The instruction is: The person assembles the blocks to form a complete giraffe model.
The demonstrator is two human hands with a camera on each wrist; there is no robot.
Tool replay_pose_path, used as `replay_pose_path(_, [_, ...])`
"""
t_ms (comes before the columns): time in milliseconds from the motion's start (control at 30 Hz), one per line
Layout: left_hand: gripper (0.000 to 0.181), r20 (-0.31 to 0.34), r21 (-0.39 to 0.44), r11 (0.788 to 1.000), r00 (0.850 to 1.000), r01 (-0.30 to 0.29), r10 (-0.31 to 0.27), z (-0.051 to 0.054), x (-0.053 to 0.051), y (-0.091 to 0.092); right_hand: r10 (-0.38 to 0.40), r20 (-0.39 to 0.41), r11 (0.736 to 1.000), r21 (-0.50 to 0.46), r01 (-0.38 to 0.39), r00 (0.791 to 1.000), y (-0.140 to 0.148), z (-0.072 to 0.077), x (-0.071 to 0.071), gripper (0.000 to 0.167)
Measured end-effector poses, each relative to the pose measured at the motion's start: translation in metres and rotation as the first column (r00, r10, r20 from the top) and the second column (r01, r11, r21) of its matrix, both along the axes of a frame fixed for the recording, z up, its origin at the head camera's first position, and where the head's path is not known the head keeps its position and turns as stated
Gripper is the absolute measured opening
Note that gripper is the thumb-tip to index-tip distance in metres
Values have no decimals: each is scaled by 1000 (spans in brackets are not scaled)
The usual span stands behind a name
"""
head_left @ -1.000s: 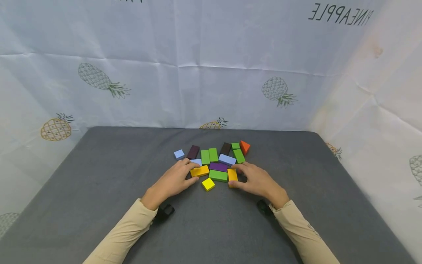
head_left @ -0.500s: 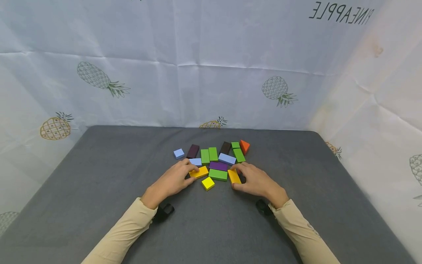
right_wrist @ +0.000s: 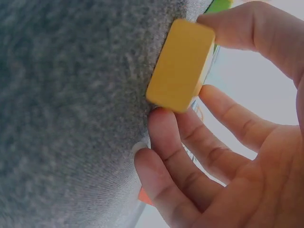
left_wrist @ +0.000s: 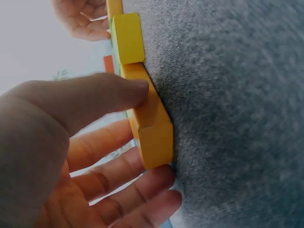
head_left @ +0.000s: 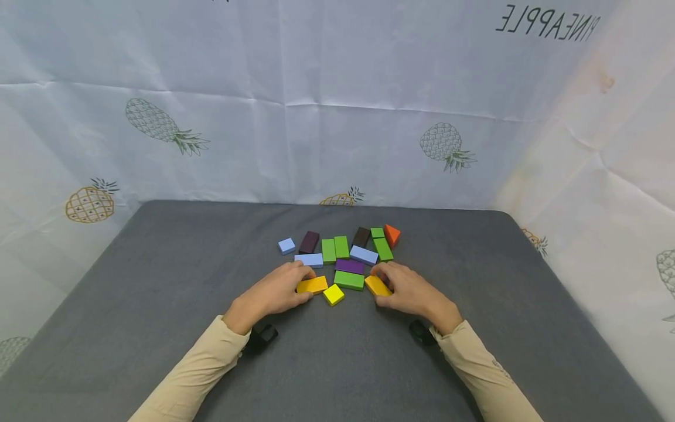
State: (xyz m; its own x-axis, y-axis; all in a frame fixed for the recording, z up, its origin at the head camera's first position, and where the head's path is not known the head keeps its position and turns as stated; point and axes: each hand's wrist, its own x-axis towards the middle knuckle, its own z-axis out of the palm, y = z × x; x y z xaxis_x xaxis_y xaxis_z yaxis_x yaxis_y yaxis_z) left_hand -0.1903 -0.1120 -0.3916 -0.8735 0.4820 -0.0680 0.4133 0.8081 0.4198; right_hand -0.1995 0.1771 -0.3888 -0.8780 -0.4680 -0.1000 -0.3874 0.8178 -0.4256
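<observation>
Between thumb and fingers, the left hand [head_left: 275,291] holds an orange-yellow block [head_left: 313,285] lying on the cloth; the left wrist view shows the thumb on one long side of that block [left_wrist: 153,114]. The right hand [head_left: 413,291] pinches another orange-yellow block [head_left: 377,286], its end face [right_wrist: 181,65] toward the right wrist camera. A yellow square block [head_left: 333,295] sits just right of the left hand's block. Between the hands lie a green block [head_left: 349,280] and a purple block [head_left: 350,266] along its far side. A light blue block [head_left: 309,260] is beyond the left fingertips.
Farther back on the grey table [head_left: 337,369] are two upright-laid green blocks [head_left: 334,249], two dark blocks, another light blue block [head_left: 363,255], more green blocks [head_left: 382,249] and an orange-red triangle [head_left: 392,235]. A small light blue block [head_left: 286,246] lies at the left. A pineapple-print curtain hangs behind.
The left hand's block has moved left and toward the person, uncovering the light blue block. The right hand's block has turned and shifted slightly right, its near end swinging outward.
</observation>
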Motion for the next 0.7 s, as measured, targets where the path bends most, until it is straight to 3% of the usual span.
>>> replay_pose_path(367, [24, 92, 22, 999, 995, 29, -31, 8, -3, -7, -6, -1, 1000, 25, 6, 1000, 0, 2, 2, 46])
replay_pose_path(567, [20, 193, 27, 998, 980, 50, -55, 14, -1, -9, 12, 34, 1000, -8, -12, 999, -3, 10, 7, 48])
replay_pose_path(700, [21, 226, 31, 996, 970, 86, -91, 16, 1, -9, 32, 37, 999, -9, -32, 999, -8, 13, 11, 48])
